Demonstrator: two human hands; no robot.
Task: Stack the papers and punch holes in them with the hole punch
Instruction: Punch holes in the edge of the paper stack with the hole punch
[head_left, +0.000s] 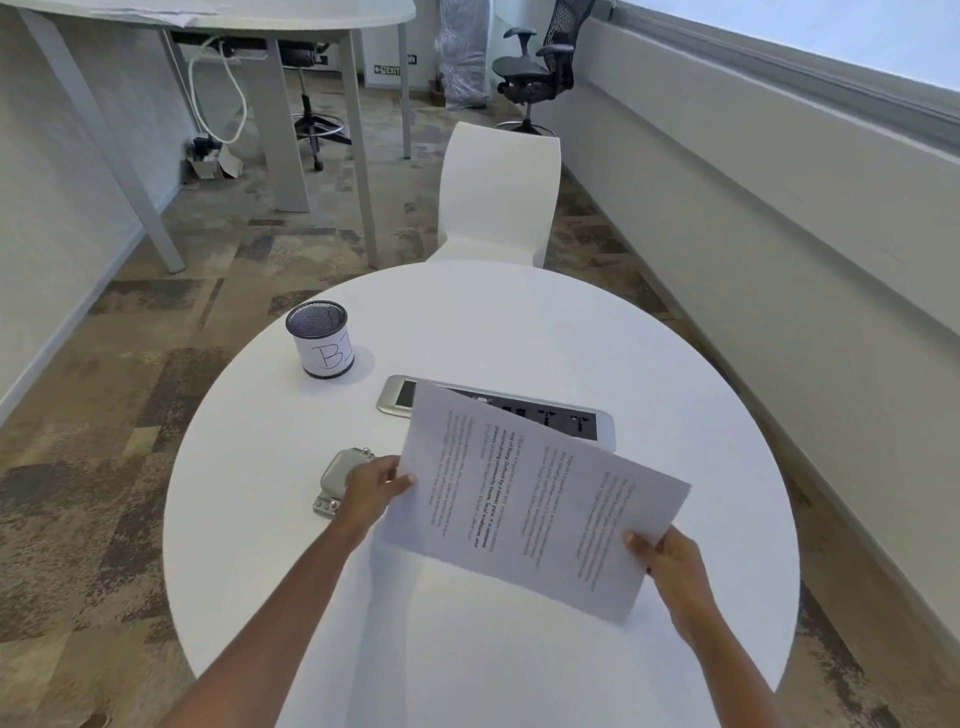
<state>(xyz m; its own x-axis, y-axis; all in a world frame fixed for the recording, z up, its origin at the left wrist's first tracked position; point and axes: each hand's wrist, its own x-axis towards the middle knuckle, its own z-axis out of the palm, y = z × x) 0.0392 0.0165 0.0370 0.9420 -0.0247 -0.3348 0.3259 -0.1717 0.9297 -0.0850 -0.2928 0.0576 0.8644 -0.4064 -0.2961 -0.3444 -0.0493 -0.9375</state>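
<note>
A stack of printed white papers (540, 499) is held lifted over the round white table (519, 322), turned sideways so the text runs vertically. My left hand (376, 486) pinches the stack's left edge, thumb on top. My right hand (670, 556) pinches its lower right corner. A silver metal hole punch (337, 480) lies on the table just left of my left hand, which partly hides it.
A mesh pen cup (321, 340) with a white label stands at the table's far left. A built-in socket panel (566, 418) lies behind the papers. A white chair (498, 197) faces the table's far edge; a wall ledge runs along the right.
</note>
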